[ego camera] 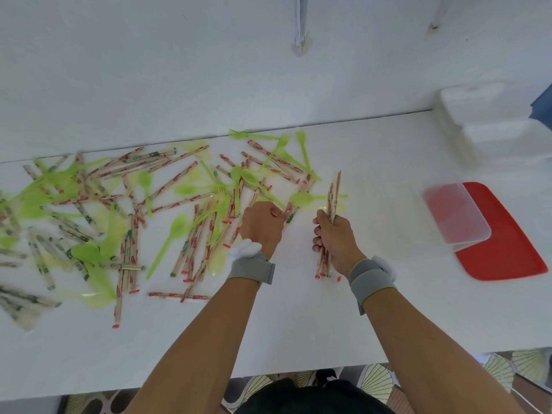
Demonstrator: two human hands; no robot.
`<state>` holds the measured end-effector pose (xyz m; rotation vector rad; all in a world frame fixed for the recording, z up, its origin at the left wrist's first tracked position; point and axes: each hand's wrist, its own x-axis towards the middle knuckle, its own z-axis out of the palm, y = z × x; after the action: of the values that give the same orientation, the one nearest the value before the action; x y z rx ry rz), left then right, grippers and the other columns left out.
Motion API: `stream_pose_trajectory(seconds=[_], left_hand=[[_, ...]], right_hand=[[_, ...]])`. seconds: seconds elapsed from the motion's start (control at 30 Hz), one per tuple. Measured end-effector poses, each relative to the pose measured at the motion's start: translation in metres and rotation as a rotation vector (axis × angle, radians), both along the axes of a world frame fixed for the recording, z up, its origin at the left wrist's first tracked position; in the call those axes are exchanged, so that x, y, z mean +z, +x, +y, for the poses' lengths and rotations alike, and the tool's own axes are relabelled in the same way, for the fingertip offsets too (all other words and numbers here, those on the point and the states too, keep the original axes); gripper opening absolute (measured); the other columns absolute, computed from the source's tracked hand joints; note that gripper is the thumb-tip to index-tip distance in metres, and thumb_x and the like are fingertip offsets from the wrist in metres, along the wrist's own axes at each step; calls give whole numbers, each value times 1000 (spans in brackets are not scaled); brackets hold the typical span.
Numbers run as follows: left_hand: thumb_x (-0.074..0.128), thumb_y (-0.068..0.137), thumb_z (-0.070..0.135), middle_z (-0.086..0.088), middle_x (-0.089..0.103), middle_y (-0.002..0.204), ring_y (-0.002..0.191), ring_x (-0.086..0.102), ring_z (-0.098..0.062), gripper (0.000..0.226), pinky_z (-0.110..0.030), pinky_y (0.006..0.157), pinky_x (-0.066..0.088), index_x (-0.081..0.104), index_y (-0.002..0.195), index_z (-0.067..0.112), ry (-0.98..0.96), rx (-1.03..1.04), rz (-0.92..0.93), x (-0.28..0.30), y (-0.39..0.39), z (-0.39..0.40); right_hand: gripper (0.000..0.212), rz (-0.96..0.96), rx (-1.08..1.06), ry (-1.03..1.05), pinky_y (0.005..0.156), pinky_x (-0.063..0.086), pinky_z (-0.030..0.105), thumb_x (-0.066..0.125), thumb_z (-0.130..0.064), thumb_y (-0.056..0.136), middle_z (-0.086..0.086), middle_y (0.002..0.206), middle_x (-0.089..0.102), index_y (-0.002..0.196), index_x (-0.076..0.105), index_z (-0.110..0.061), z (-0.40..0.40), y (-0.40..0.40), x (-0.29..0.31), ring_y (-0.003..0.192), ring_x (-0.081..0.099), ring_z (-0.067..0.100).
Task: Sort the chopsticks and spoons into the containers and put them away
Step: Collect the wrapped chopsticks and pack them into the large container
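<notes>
**A:** Head cam. How many of each?

**B:** Chopsticks [167, 186]: too many to count, dozens, wrapped in red- or green-printed paper, strewn over the left and middle of the table [373, 309]. Green plastic spoons [176, 227] and forks mixed in, approx a dozen+; can't get an exact no. Containers: 1 clear tub [457, 215] on the right, lying over the edge of 1 red tray [507, 249]. 2 white boxes [490, 112] stacked at the far right corner.

**A:** Hands?

**B:** My right hand [336, 234] is curled round a bundle of chopsticks [333, 198], held upright-ish, bottom ends near the tabletop. My left hand [263, 222] is at the edge of the pile, fingers curled, pinching 1 red-wrapped chopstick [288, 208]. Grey wrist straps [252, 268] on both arms.

**A:** Hard to see?

**B:** Left side of the pile is blurred and cut off by the frame. Can't count the sticks in the bundle. The white boxes are washed out.

**A:** Surface, room?

**B:** White table against a white wall [179, 70]; patterned floor [376, 380] below the near edge.
</notes>
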<state>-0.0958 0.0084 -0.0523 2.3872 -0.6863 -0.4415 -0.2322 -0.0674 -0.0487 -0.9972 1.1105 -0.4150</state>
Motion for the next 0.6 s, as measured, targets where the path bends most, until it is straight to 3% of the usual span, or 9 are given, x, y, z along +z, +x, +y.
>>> stream_pose_trajectory(seconds=[0.17, 0.3, 0.5, 0.6], left_hand=[[70, 87, 37, 1, 71, 86, 77, 67, -23, 17, -32, 66, 52, 73, 85, 20, -66, 61, -30, 9, 2, 1], [65, 90, 34, -1, 71, 87, 77, 67, -25, 18, -33, 67, 52, 70, 89, 17, -43, -13, -50, 8, 2, -3], [61, 95, 29, -3, 59, 87, 76, 56, -28, 20, -29, 60, 34, 65, 88, 10, 114, -157, -122, 0, -2, -26], [60, 97, 29, -10, 62, 105, 90, 62, -34, 24, -32, 66, 37, 68, 100, 7, 162, -213, -160, -5, -1, -38]], right_hand=[[28, 10, -24, -20, 47, 36, 29, 49, -31, 107, 1, 63, 36, 91, 56, -9, 3, 2, 2, 49, 34, 16], [28, 19, -47, -41, 47, 37, 29, 48, -31, 107, 2, 64, 37, 91, 56, -9, 4, 0, 5, 49, 34, 15], [27, 33, -67, -64, 48, 38, 28, 49, -29, 107, 1, 63, 39, 93, 58, -8, 5, -10, 6, 50, 35, 16], [27, 37, -63, -73, 49, 39, 29, 48, -30, 107, 2, 64, 40, 91, 58, -9, 2, -14, 5, 51, 37, 16]])
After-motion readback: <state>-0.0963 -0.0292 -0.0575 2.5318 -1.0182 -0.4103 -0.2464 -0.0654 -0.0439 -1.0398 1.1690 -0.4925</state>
